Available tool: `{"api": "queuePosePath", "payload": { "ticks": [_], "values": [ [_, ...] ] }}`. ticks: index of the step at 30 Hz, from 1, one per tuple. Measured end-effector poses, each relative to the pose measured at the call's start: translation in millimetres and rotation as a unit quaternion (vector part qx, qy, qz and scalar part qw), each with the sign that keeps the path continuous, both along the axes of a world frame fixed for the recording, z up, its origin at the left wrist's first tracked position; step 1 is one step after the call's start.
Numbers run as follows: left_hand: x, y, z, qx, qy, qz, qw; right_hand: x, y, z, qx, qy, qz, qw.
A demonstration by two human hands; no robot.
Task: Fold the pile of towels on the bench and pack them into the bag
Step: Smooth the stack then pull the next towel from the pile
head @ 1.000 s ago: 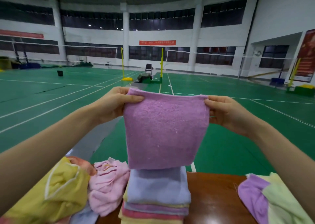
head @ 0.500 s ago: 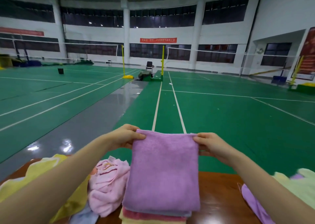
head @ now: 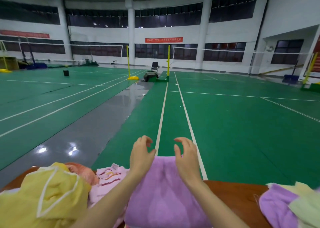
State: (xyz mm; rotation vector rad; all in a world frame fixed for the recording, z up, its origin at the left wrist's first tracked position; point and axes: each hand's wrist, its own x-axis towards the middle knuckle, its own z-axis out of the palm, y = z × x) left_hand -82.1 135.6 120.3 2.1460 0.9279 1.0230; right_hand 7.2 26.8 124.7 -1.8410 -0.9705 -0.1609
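Note:
A folded purple towel point(head: 164, 193) lies flat on top of the stack on the brown bench point(head: 230, 196). My left hand point(head: 141, 155) and my right hand point(head: 186, 156) hover just above its far edge, fingers loosely curved, holding nothing. To the left lies a heap of unfolded towels: a yellow one point(head: 50, 198), an orange one point(head: 81, 172) and a pink one point(head: 107, 179). More towels, purple point(head: 275, 205) and pale green point(head: 306, 205), lie at the right end. No bag is in view.
Beyond the bench stretches a green badminton court floor point(head: 225, 123) with white lines and a grey strip point(head: 86, 132). Net posts, a chair and a black bin stand far off.
Both hands lowered the purple towel from chest height onto the stack, then let go of its top corners. They now hover over its far edge.

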Motion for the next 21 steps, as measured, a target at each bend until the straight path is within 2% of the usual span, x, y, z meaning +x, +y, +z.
{"api": "queuePosePath", "payload": {
  "ticks": [3, 8, 10, 13, 21],
  "values": [
    [16, -19, 4, -0.170, -0.162, -0.112, 0.966, -17, 21, -3, 0.068, 0.119, 0.086, 0.987],
    [13, -27, -25, -0.369, -0.260, -0.108, 0.886, -10, 20, -45, 0.095, 0.254, 0.076, 0.960],
    [10, -27, -29, -0.395, -0.281, -0.107, 0.868, -7, 16, -50, 0.113, 0.276, 0.085, 0.951],
    [11, -29, -29, -0.406, -0.286, -0.106, 0.861, -7, 14, -51, 0.122, 0.288, 0.100, 0.944],
    [10, -31, -29, -0.414, -0.291, -0.092, 0.857, -7, 14, -54, 0.122, 0.272, 0.101, 0.949]
  ]
}}
